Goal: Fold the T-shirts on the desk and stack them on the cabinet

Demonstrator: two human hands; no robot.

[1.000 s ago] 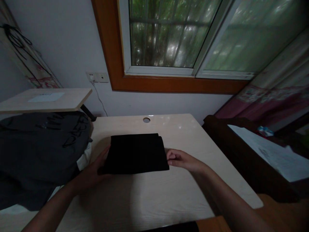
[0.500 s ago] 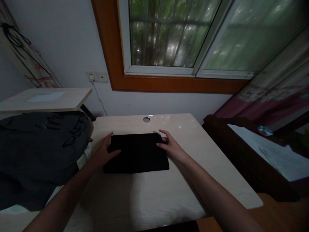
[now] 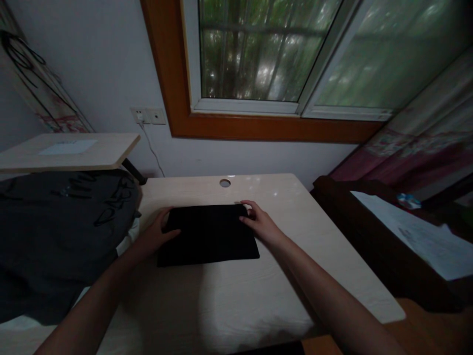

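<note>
Since a second ago, the right hand [image 3: 264, 227] has been moved from the right edge of the cloth [image 3: 210, 234] to its far right corner, and the left hand [image 3: 153, 239] has been brought up with its thumb over the left part. The black cloth is laid flat on the desk [image 3: 251, 301], between the hands. The left thumb is held apart from the fingers, which are set along the left edge; the right thumb is rested on top, with the fingers partly curled at the corner. Whether the cloth is gripped by either hand cannot be told. To the left, a dark garment [image 3: 59, 231] is heaped below a shelf [image 3: 111, 148]. Farther back, a round hole [image 3: 225, 183] is cut in the desk, a cable [image 3: 151, 148] is plugged into a wall socket [image 3: 148, 116], and greenery is seen through the window [image 3: 251, 59].
</note>
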